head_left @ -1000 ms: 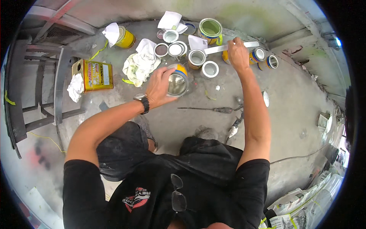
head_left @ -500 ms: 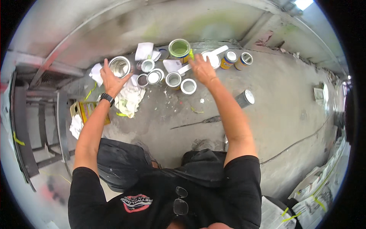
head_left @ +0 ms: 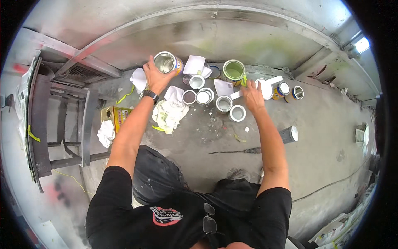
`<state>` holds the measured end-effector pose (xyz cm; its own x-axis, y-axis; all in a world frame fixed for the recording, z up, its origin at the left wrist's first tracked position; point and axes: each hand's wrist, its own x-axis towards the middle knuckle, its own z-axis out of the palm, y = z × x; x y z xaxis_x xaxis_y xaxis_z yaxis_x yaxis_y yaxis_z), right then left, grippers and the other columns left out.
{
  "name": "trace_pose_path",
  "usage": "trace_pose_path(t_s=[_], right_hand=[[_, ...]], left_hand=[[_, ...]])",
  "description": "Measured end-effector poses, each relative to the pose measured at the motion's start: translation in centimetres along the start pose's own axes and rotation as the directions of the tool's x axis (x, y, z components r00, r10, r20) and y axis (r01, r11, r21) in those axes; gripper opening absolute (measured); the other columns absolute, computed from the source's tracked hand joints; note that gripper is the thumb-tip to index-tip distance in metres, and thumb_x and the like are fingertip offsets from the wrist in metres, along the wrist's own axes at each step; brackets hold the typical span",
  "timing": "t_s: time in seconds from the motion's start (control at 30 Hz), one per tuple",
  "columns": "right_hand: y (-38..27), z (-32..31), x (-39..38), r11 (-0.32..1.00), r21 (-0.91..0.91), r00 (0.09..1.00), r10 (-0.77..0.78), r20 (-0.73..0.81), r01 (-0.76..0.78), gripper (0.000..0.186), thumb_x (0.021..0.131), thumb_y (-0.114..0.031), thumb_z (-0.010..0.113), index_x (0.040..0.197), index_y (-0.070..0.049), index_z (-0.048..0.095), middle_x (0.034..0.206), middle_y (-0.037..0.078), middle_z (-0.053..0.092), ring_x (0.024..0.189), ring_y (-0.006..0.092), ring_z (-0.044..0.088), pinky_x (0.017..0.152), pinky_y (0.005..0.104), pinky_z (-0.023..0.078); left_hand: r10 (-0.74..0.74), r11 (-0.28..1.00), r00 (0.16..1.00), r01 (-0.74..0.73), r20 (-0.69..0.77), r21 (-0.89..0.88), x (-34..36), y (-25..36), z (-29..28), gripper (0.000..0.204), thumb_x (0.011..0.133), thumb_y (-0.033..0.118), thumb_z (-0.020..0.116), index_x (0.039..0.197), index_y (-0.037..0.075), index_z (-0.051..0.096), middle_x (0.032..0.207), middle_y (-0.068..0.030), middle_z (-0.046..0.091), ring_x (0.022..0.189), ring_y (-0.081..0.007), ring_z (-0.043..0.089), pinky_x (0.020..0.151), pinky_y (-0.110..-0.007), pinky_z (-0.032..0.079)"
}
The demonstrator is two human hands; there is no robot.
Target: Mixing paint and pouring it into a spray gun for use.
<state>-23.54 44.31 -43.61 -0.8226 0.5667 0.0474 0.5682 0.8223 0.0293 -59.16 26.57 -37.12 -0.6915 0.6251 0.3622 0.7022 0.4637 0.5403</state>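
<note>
My left hand is wrapped around the side of an open, silver-rimmed paint can with a blue and yellow label. Over to the right, my right hand has its fingers apart above a flat white stick. The stick shows on both sides of that hand and lies across a round container with white in it. A larger can, green inside, stands just left of my right fingertips, a yellow-green strip by its rim. Whether the fingertips touch the stick is hidden.
Between my hands stand several small cups and cans and paper sheets. A crumpled cloth and yellow rectangular tin lie left. Two labelled cans, a grey cylinder and a dark thin tool are right.
The whole view has shifted, so everything sits farther right. The can in my left hand has moved toward the wall, and its label shows. My right hand has moved slightly left over the still stick.
</note>
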Motion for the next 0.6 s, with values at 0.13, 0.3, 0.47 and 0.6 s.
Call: trace_pose_path(t_s=[0.13, 0.3, 0.47, 0.6], right_hand=[[0.8, 0.1, -1.0, 0.999, -0.053, 1.000, -0.001, 0.005, 0.001, 0.027, 0.092, -0.016, 0.055, 0.116, -0.009, 0.065, 0.131, 0.018, 0.054, 0.132, 0.0371, 0.048, 0.111, 0.0600, 0.037], [2.6, 1.3, -3.3, 1.000, 0.001, 0.998, -0.022, -0.051, 0.022, 0.037, 0.089, -0.011, 0.056, 0.125, -0.008, 0.062, 0.131, 0.018, 0.053, 0.131, 0.0364, 0.049, 0.104, 0.0485, 0.048], [0.3, 0.5, -2.9, 0.997, 0.074, 0.998, -0.023, -0.057, 0.027, 0.021, 0.088, -0.013, 0.058, 0.107, -0.006, 0.063, 0.114, 0.017, 0.056, 0.119, 0.0346, 0.055, 0.095, 0.0432, 0.053], [0.0, 0.5, -2.2, 0.996, 0.089, 0.999, 0.004, -0.050, 0.001, 0.021, 0.089, -0.012, 0.056, 0.108, -0.005, 0.062, 0.112, 0.017, 0.057, 0.117, 0.0338, 0.055, 0.094, 0.0441, 0.053]], left_hand=[[0.033, 0.996, 0.998, -0.037, 0.049, 0.087, -0.2, -1.3, 1.0, 0.123, 0.058, 0.052, 0.092, 0.145, -0.011, 0.032, 0.132, -0.0302, 0.044, 0.126, -0.0414, 0.043, 0.109, -0.047, 0.037], [-0.054, 0.981, 0.984, 0.021, 0.171, 0.192, -1.8, -2.1, 2.0, 0.120, 0.057, 0.050, 0.091, 0.146, -0.006, 0.033, 0.131, -0.0287, 0.044, 0.120, -0.0416, 0.046, 0.106, -0.046, 0.041], [-0.081, 0.979, 0.963, 0.028, 0.256, 0.203, -2.4, -3.7, 2.6, 0.121, 0.060, 0.048, 0.091, 0.148, -0.007, 0.030, 0.134, -0.0321, 0.044, 0.124, -0.0447, 0.046, 0.108, -0.046, 0.040], [-0.004, 0.991, 0.941, -0.042, 0.338, 0.130, -2.2, -4.7, 2.7, 0.124, 0.060, 0.050, 0.091, 0.148, -0.010, 0.027, 0.133, -0.0302, 0.042, 0.121, -0.0453, 0.047, 0.107, -0.046, 0.041]])
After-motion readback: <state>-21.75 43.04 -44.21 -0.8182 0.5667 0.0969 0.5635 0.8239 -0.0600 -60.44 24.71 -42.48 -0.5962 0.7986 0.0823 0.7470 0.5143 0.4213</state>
